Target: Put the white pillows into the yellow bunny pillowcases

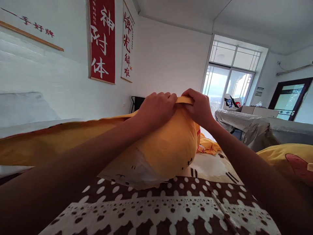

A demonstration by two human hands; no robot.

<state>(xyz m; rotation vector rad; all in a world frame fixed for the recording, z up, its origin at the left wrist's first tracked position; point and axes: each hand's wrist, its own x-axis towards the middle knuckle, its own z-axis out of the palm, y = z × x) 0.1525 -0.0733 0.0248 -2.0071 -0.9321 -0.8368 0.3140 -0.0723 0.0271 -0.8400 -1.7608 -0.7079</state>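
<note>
A plump yellow pillow [171, 140] with a printed cartoon face stands raised over a patterned blanket [156, 209]. My left hand [157, 106] is closed on the upper edge of its yellow cover. Close by on the right, my right hand [198, 106] pinches the same edge, and a short folded strip of fabric stretches between the two. The fingertips of both hands are hidden behind the cloth. Beyond my left forearm, a long span of yellow cloth [61, 137] reaches to the left side; whether it joins the cover I cannot tell.
Crumpled orange cloth [209, 145] lies behind the pillow. At the right is another yellow item with a reddish patch [283, 155]. Plastic-wrapped furniture [246, 122] stands beyond, near a bright window [230, 78]. A red banner [102, 42] hangs on the left wall.
</note>
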